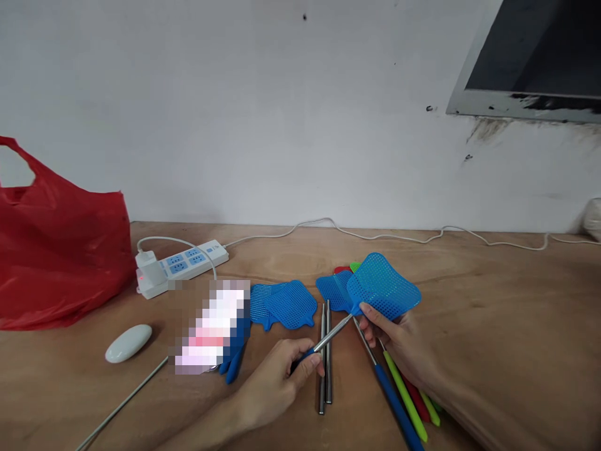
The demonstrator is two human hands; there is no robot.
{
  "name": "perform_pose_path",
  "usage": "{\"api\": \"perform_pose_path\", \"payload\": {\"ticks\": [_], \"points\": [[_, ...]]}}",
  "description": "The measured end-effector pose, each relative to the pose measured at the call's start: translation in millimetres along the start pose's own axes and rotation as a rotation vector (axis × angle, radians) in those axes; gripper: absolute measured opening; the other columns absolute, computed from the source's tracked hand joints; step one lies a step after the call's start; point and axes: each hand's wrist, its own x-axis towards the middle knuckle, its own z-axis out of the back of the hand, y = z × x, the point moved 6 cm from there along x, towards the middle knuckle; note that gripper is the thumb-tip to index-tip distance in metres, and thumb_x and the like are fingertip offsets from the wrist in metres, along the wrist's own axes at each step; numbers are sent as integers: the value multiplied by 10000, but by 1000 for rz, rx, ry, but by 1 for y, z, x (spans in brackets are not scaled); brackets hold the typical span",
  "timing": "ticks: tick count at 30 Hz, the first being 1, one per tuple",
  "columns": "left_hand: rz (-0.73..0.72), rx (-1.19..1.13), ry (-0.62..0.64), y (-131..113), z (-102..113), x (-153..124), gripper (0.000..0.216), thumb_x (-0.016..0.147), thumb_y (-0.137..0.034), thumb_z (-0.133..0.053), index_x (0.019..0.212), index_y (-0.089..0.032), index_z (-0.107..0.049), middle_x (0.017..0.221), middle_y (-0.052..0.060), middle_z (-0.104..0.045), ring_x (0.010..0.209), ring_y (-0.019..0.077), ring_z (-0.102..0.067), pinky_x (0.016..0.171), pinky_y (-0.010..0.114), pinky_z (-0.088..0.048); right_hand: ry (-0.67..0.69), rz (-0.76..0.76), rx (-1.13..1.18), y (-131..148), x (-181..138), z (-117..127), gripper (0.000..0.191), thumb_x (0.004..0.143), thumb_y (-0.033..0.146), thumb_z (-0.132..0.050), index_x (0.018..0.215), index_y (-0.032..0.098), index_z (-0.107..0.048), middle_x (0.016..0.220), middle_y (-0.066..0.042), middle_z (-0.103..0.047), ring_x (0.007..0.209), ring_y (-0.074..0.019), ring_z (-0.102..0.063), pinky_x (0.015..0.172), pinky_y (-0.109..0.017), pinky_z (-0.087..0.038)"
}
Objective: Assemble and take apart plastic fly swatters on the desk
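My left hand (282, 373) is closed round the blue grip end of a telescopic metal rod (334, 332). My right hand (392, 332) pinches the neck of a blue perforated fly swatter head (382, 285). Rod tip and neck meet; how firmly they are joined I cannot tell. Under the rod lie two bare metal rods (328, 369). To their left are loose blue swatter heads (291, 304) and blue handle grips (233, 366). Below my right hand are fly swatters with blue (397, 401), green (406, 398) and red (417, 401) handles, their heads partly hidden.
A blurred-out bright rectangle (213, 329) covers part of the left side. Nearby are a white oval object (128, 343), a thin cable (124, 403) and a power strip (188, 266). A red plastic bag (66, 257) stands far left. A white cord (375, 237) runs along the wall.
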Motion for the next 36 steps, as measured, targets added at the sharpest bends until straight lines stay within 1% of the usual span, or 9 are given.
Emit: {"api": "perform_pose_path", "payload": {"ticks": [7,9,12,14,18,20,26,31,36], "points": [[-26,-23,-12,-1,-1,3,426,988,-502,-400,833,-193,-649,762,4,-570,762,186,-510,698,273,-371,20,1,8,-6,-2,-4,388,682,529,-828,639,185,-652,591,2,-645,481,-128,-563,436,-241,-443],[-29,-93,-2,0,-2,4,438,985,-520,-405,826,-185,-638,685,-19,-503,673,158,-472,627,251,-359,24,4,56,-8,-3,-8,400,699,543,-811,655,189,-630,586,6,-638,466,-121,-545,413,-231,-424],[10,-207,36,2,-6,4,465,972,-575,-414,866,-177,-630,573,-64,-383,526,121,-369,499,227,-284,19,-1,113,-6,-3,-11,398,687,525,-828,671,187,-620,597,5,-642,473,-114,-543,408,-213,-424],[44,-260,46,2,-6,3,478,965,-599,-412,913,-173,-624,529,-83,-362,472,111,-344,465,225,-254,-5,4,122,-1,-1,-9,391,678,504,-840,650,179,-625,597,2,-644,483,-111,-549,419,-206,-436],[66,-259,34,-1,-2,0,469,962,-586,-408,925,-168,-616,515,-74,-422,467,113,-400,484,226,-295,-122,47,159,10,3,5,376,651,461,-865,618,183,-613,574,5,-641,472,-102,-536,419,-192,-435],[47,-234,30,-2,0,-1,453,961,-567,-417,918,-163,-618,541,-65,-437,497,116,-411,506,227,-309,-144,48,179,12,4,8,368,645,446,-872,628,189,-609,570,5,-641,477,-105,-535,418,-188,-434],[8,-206,56,-4,-3,-4,447,980,-545,-381,962,-158,-604,588,-65,-420,532,117,-392,532,229,-315,9,40,121,8,3,-4,340,681,464,-854,732,177,-679,673,-21,-664,567,-126,-561,446,-195,-457],[11,-209,74,-5,-3,-4,444,983,-542,-380,990,-159,-603,611,-60,-422,549,123,-402,524,226,-306,-25,61,166,5,6,-2,411,688,564,-814,770,180,-695,671,-25,-657,566,-138,-556,427,-207,-450],[0,-217,91,-7,-4,-4,474,981,-571,-376,970,-154,-601,601,-61,-413,547,123,-388,522,230,-295,-32,47,157,3,8,2,348,705,485,-832,808,171,-724,666,-11,-641,554,-119,-542,429,-193,-442]]}}
